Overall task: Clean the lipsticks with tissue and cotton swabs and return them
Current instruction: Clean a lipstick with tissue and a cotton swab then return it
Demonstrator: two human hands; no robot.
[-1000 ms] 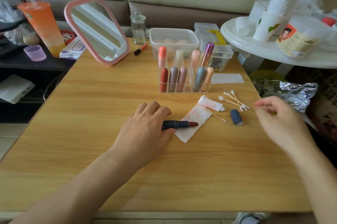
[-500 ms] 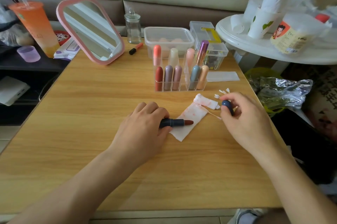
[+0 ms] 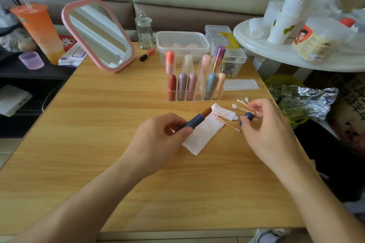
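Above the stained tissue (image 3: 199, 138) on the bench (image 3: 98, 144), the left hand (image 3: 158, 142) gripped the open lipstick (image 3: 195, 121), tip tilted up. Just right of it, the right hand (image 3: 270, 132) pinched its blue cap (image 3: 248, 116).

Soft even daylight, wide-angle edge distortion.

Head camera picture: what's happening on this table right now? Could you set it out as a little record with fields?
Left hand: grips the uncapped dark blue lipstick, tilted, reddish-brown tip above the stained tissue
Right hand: pinches the blue cap, next to the loose cotton swabs
Storage: clear organizer holding upright capped lipsticks; one front slot looks free
Stage: lipstick not yet capped or returned
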